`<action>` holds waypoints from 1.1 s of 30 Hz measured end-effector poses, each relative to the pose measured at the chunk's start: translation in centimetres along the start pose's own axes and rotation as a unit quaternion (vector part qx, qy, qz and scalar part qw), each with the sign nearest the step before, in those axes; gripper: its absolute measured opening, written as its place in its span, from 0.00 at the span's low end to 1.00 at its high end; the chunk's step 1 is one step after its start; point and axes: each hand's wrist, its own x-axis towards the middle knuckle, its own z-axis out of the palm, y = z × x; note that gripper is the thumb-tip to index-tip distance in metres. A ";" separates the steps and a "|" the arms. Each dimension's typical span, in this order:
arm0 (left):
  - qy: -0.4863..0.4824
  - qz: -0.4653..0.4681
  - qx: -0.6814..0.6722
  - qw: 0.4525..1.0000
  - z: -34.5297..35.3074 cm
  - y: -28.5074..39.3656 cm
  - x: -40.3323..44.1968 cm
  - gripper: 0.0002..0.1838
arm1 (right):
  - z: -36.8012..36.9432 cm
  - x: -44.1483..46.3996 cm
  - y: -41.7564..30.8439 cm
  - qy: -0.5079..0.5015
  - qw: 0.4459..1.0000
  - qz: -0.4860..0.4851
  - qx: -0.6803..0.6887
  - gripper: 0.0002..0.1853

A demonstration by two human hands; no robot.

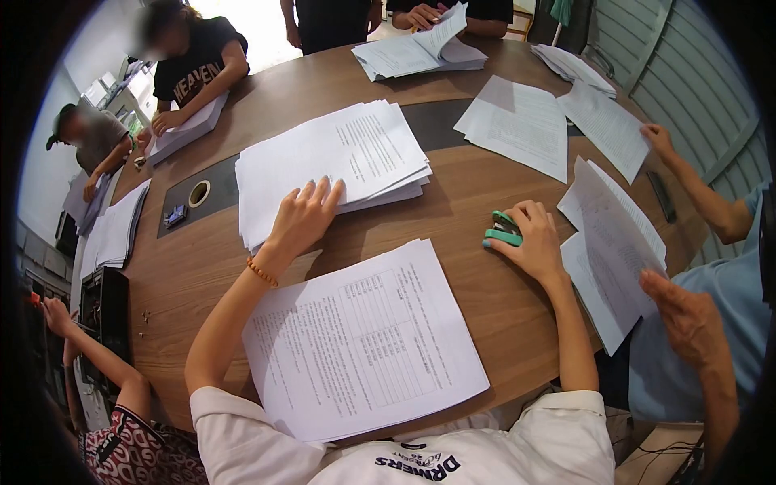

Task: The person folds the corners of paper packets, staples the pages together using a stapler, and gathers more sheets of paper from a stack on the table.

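My left hand [305, 217] lies with its fingers spread on the near edge of a tall stack of printed sheets [331, 153]. To the right, my right hand [529, 238] is closed round a small green stapler [504, 229], held low over the brown table [477, 299]. Between my forearms, close to my body, lies a second printed stack [364, 339] with a table of text on its top page. Neither hand touches that nearer stack.
A co-worker at the right handles loose sheets [618, 234]; a black stapler [661, 196] lies near them. Other people hold papers across the table. A tape roll [199, 192] and a small blue object [175, 215] sit left of the tall stack.
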 end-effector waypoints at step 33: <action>0.191 -0.367 -0.753 0.513 7.9 -12.2 -4.2 0.31 | 10.7 17.4 -8.4 -0.132 0.850 0.084 0.502 0.29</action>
